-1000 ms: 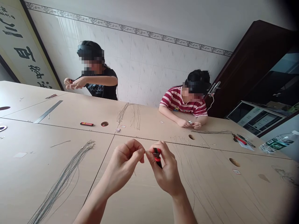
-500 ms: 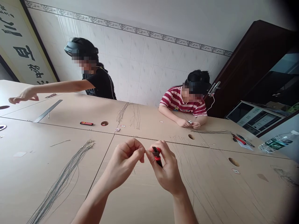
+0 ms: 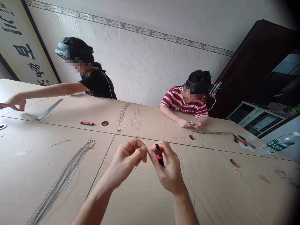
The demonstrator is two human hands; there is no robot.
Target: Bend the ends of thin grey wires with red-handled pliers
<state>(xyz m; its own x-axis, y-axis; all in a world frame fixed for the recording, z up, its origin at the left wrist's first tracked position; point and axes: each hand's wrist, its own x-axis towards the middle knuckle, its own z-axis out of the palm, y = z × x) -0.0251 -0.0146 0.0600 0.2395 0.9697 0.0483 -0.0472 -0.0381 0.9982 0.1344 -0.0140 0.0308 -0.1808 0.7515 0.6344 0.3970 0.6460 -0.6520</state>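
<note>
My left hand (image 3: 126,164) pinches a thin wire (image 3: 135,169) between thumb and forefinger, and a short end of it hangs below the fingers. My right hand (image 3: 170,173) is closed around small red-and-black pliers (image 3: 160,156), their dark head tilted upward. Its thumb and forefinger meet the left fingertips at a tiny piece too small to make out. Left of my hands lies a bundle of grey wires (image 3: 63,175) with small metal fittings at the far end. More loose wires (image 3: 201,193) lie on the right.
Across the table (image 3: 138,200) sit a person in black (image 3: 98,82), reaching left, and a person in red stripes (image 3: 173,101), working with both hands. A steel ruler (image 3: 49,110), a red-and-black box (image 3: 87,123), red-handled pliers (image 3: 241,140) and a water bottle (image 3: 278,143) lie about.
My hands have shifted very slightly, still fingertip to fingertip. The person in black has leaned and reached farther left.
</note>
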